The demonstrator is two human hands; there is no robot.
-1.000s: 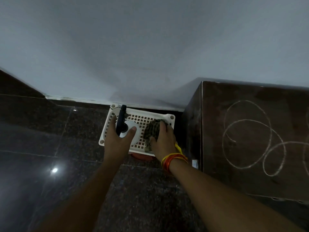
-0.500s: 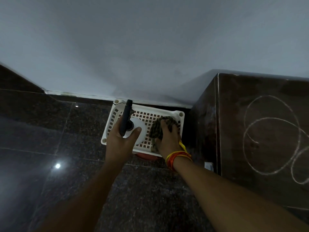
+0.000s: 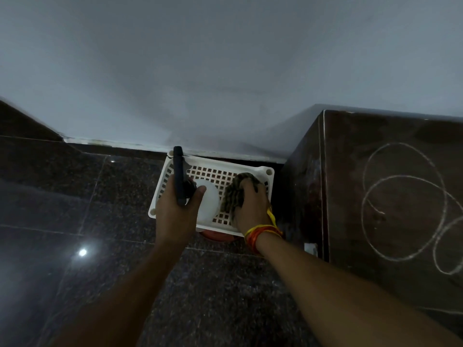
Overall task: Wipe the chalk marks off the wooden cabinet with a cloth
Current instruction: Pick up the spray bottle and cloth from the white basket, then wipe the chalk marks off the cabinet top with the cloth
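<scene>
Landmark: white basket (image 3: 251, 174), sitting on the dark floor against the wall.

L hand (image 3: 178, 212), at the basket's left half: I'm gripping a spray bottle (image 3: 206, 203) – fingers curled round the black trigger head (image 3: 179, 177), thumb lying across the white body. Wrist straight, forearm running back toward me. Bottle reads as rigid plastic; fill level can't be told, so weight unknown.

R hand (image 3: 251, 208), at the basket's right half: I'm clutching the cloth (image 3: 234, 196), fingers bunched into it from above, palm down. Threads (image 3: 263, 231) round the wrist. Forearm angling in from the lower right.

Cloth assessment: dark, ribbed, crumpled – judged soft, light, limp; no breakage risk, won't slip. Best taken as a wad in the palm w/ a flat face left free for rubbing. Wet or dry: can't tell.

Right of the basket, just beside it: wooden cabinet (image 3: 350, 196), dark brown. Chalk marks (image 3: 370, 209) – looping white rings – are showing on its front face, untouched. Wiping not yet begun; I'm judging this as the pick-up stage.
</scene>
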